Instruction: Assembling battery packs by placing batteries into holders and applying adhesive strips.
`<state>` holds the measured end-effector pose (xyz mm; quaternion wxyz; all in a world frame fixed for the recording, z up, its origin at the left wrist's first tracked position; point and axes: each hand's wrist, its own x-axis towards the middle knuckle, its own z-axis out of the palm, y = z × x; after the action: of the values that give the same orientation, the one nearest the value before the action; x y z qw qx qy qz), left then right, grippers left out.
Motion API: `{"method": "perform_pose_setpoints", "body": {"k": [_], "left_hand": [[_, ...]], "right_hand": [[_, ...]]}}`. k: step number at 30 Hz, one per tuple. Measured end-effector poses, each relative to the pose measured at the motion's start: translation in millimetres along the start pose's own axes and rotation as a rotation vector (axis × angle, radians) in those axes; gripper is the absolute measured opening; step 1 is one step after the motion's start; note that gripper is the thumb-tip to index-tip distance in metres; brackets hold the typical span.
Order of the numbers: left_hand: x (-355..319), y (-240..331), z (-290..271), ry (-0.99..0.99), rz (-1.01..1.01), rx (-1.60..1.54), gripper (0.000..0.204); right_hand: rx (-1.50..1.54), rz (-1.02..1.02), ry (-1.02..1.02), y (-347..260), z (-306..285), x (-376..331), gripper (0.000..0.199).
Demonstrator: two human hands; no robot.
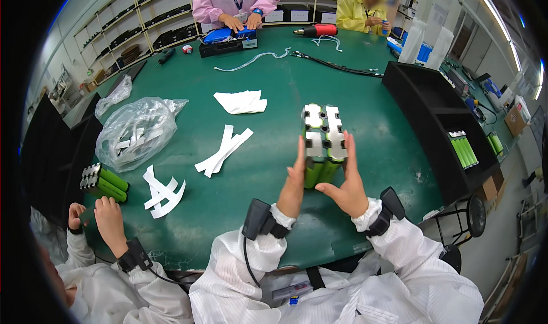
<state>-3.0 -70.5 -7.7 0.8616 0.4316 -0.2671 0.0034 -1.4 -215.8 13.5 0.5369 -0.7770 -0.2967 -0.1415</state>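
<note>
Cell pack point(324, 131), green cylinders under pale metal plates, just right of the frame's centre. Left grip point(293, 181) clamped on its left side, right grip point(348, 191) on its right, that thumb spread out near the lower end; cannot tell whether the pack rests on the tabletop point(274, 153) or is lifted.

Left of centre: crossed white strips point(223, 150), a white sheet pile point(241, 102) above them, curved white strips point(161, 193) lower down. Farther left, a clear plastic bag point(137, 131) with white pieces inside takes up much room; a smaller bag point(115, 96) lies above it.

Right side is walled off by a black divided rack point(414, 96), green cells point(463, 150) in its lower compartment.

Lower left: a co-worker's hands point(110, 224) just beside a second pack point(105, 182).

Top: a person in pink point(237, 1) with both hands on a blue bundle point(225, 36) in a black case; pale cord point(251, 60), dark cables point(337, 65) and a red heat gun point(319, 31) across the far tabletop; a person in yellow point(357, 10) at upper right.
</note>
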Motion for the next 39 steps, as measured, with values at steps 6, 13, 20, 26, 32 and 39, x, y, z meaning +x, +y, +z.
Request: {"method": "perform_pose_setpoints", "body": {"k": [6,13,20,26,32,39], "left_hand": [[-15,-12,23,-0.487,-0.017,0.558,0.076],[-10,5,14,-0.214,-0.338,0.336,0.038],[27,13,-12,0.287,0.022,0.51,0.034],[63,-1,-36,0.055,0.018,0.722,0.075],[88,-5,-16,0.0,-0.217,0.262,0.077],[79,-26,-15,0.01,-0.083,0.365,0.079]], "right_hand": [[0.197,0.026,0.404,22,-32,-6,0.104],[0.402,0.053,0.416,18,-82,-20,0.077],[0.127,0.109,0.208,19,-88,-6,0.083],[0.222,0.251,0.176,6,-66,11,0.086],[-0.166,0.025,0.171,20,-77,19,0.079],[0.278,0.151,-0.003,47,-102,19,0.09]]}}
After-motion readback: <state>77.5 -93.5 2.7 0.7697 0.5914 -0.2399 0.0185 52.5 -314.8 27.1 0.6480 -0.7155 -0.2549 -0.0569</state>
